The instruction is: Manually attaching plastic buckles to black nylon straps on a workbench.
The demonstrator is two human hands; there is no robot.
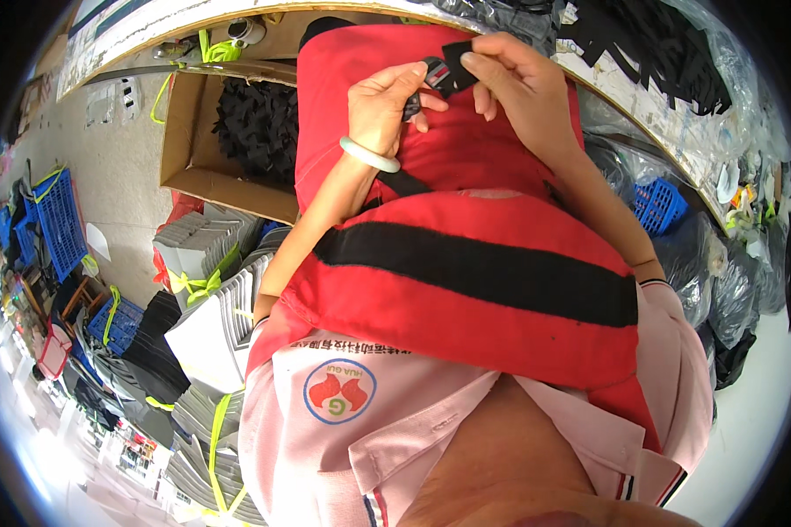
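Above my lap, my left hand (385,104) is closed on a small black plastic buckle (436,77) with openings in it. Another black piece (411,107) shows under its thumb; its kind I cannot make out. Between the thumb and fingers of my right hand (520,83) is pinched a short flat strip of black webbing (459,65). The strip meets the buckle at its right side; whether it passes through an opening is unclear. A pale bangle (369,155) circles my left wrist. Below both hands spreads the red apron (475,303) with a black band.
Left of my lap stands an open cardboard box (228,195) filled with black strips (257,132). Bundles of grey sheets (206,241) tied with yellow-green bands lie nearer. A worktable (637,132) carries a pile of black strips (646,48). Plastic bags (707,268) and a blue basket (659,206) sit at right.
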